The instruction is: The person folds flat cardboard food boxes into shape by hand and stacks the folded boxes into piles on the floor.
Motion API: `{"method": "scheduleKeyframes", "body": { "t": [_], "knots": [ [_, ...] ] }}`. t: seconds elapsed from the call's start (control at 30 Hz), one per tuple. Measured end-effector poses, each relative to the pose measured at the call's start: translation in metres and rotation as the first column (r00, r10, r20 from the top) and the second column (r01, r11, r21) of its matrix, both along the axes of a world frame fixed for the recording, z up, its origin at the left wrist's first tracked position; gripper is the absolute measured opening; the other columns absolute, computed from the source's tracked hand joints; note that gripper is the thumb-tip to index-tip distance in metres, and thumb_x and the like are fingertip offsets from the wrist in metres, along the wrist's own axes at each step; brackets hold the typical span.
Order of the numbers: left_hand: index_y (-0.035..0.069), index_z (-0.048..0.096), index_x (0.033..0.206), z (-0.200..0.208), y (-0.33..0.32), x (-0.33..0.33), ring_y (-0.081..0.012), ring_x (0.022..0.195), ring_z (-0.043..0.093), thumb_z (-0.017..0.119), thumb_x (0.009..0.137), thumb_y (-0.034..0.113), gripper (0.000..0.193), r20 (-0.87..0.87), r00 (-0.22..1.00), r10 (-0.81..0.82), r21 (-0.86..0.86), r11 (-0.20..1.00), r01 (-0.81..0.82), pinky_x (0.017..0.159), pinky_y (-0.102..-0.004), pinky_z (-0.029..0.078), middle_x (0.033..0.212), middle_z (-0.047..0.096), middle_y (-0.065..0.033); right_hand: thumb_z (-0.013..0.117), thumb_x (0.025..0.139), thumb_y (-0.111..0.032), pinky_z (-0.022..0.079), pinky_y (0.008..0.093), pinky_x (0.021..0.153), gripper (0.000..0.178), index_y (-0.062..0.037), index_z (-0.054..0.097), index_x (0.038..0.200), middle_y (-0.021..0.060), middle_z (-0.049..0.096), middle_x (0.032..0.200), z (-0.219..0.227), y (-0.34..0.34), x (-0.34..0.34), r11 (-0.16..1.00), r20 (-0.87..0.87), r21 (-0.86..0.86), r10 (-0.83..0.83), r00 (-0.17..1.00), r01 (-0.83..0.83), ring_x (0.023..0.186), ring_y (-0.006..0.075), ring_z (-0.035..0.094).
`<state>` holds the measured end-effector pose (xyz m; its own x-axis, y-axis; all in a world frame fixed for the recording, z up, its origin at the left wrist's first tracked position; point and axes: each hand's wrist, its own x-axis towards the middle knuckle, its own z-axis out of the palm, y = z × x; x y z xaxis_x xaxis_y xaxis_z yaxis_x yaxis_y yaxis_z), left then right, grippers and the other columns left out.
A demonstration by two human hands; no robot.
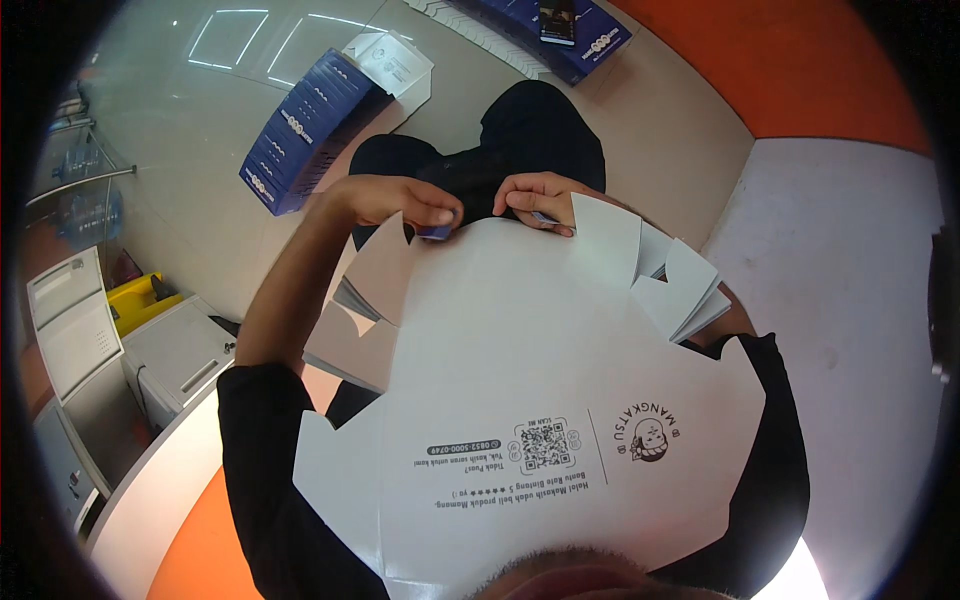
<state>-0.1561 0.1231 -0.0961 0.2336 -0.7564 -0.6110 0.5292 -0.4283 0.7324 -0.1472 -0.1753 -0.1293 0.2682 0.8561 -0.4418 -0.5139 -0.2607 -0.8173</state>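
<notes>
At nine o'clock, a pale cabinet (75,310) is standing beside something yellow (145,300). Towards half past ten, a row of blue cartons (310,130) is resting on the floor, with a white flap spreading at its far end. At eleven, my left hand (405,203) is closing thumb against finger, narrowly pinching a left blue tab (433,232). Just below, at nine, the left flaps (375,270) are standing raised, a notch showing between them.

The white cardboard sheet (490,330) is filling the middle, its far edge lying near my dark trousers (475,165) at twelve, its print facing up towards five. At one o'clock, my right hand (540,198) is holding a right blue tab (543,217) between thumb and fingers, the other fingers curling loosely. At three, the right flaps (680,290) are also standing up. Past both hands, towards half past twelve, a phone (557,22) is lying on a second blue stack (590,50).

To be handling this well, I should be pressing both tabs evenly, bending along the creases only, and sparing the raised flaps any knock from my wrists. How firmly each pinch is gripping, I cannot tell.
</notes>
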Motion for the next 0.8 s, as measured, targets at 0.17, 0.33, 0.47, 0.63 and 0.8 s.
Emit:
{"method": "scheduleKeyframes", "body": {
  "t": [0.17,0.33,0.47,0.63,0.8],
  "knots": [
    [0.007,0.064,0.107,-0.033,-0.021,0.009,-0.0045,0.088,0.049,0.068,0.099,0.047,0.041,-0.23,0.917,-0.325,-0.233,0.934,0.272,0.081,-0.0214,0.039,0.09,0.054,0.0063,0.052,0.109,-0.035,0.027,0.0216,0.043,0.031,-0.0091,0.066,0.118,-0.0051,0.049,0.07,0.011,0.002,-0.004,0.999,0.036,-0.037,0.016,0.999,-0.014,0.05,0.0016,0.037],
    [0.007,0.064,0.107,-0.034,-0.016,-0.006,-0.005,0.091,0.051,0.07,0.097,0.048,0.043,-0.199,0.946,-0.256,-0.229,0.951,0.209,0.084,-0.0229,0.041,0.094,0.057,0.0049,0.054,0.108,-0.034,0.027,0.0211,0.044,0.03,-0.0083,0.067,0.116,-0.0056,0.048,0.069,0.0,-0.006,-0.019,0.993,0.124,-0.065,-0.092,0.988,0.101,0.056,0.0008,0.04],
    [0.007,0.063,0.124,-0.015,0.012,-0.001,-0.0144,0.108,0.062,0.056,0.106,0.046,0.044,-0.024,0.985,0.173,-0.155,0.972,-0.175,0.098,-0.0298,0.047,0.11,0.066,-0.0042,0.05,0.11,-0.039,0.028,0.0229,0.039,0.034,-0.0067,0.057,0.119,-0.0044,0.043,0.063,-0.015,-0.018,-0.001,0.843,-0.263,0.016,-0.515,0.816,0.538,0.046,0.0049,0.037],
    [0.008,0.057,0.14,0.004,0.033,0.016,-0.0232,0.123,0.062,0.049,0.106,0.053,0.057,0.125,0.895,0.429,-0.073,0.903,-0.422,0.106,-0.0386,0.05,0.128,0.065,-0.0105,0.043,0.113,-0.038,0.03,0.0267,0.04,0.033,-0.0109,0.051,0.129,-0.003,0.037,0.061,-0.002,-0.03,0.057,0.728,-0.322,0.281,-0.542,0.776,0.625,0.046,0.0085,0.037],
    [0.003,0.053,0.145,0.023,0.033,0.037,-0.0249,0.122,0.064,0.031,0.106,0.066,0.078,-0.072,0.846,0.528,0.03,0.849,-0.528,0.105,-0.0396,0.051,0.136,0.064,-0.0156,0.036,0.115,-0.032,0.032,0.0256,0.05,0.031,-0.0147,0.058,0.13,-0.0031,0.037,0.058,0.036,-0.015,0.109,0.621,-0.219,0.611,-0.463,0.859,0.491,0.047,0.0072,0.036]
  ]
}}
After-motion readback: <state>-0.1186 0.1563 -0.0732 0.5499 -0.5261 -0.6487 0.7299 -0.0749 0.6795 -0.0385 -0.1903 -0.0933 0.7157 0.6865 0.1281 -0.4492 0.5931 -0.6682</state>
